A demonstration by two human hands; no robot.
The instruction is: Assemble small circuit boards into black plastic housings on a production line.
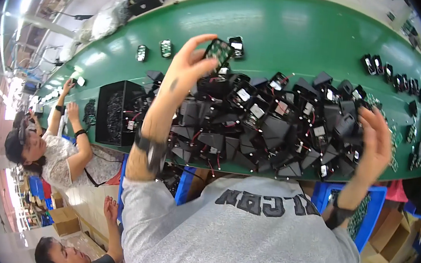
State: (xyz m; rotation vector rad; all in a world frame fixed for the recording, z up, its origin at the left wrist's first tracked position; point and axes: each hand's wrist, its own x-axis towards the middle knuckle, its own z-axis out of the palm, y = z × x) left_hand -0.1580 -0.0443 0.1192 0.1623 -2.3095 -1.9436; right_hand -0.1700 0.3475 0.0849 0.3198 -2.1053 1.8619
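My left hand [193, 64] is raised over the far left part of the heap. Between its thumb and fingers it grips a black plastic housing with a green circuit board [219, 51]. A similar housing [236, 46] rests on the table just beyond it. Beneath both hands spreads a pile of black plastic housings [273, 131], several with boards, pale labels and thin red wires. At the pile's right end is my right hand [377, 142], slightly blurred, its fingers loosely stretched with no held thing visible. Dark parts lie close to its fingertips.
The pile covers the near part of a green table [305, 28]. A black bin of small dark parts [114, 112] stands left of it; two board units [165, 48] lie beyond. Rows of black units [405, 83] line the right. Blue crates [375, 215] sit below the edge. Co-workers [75, 155] are at left.
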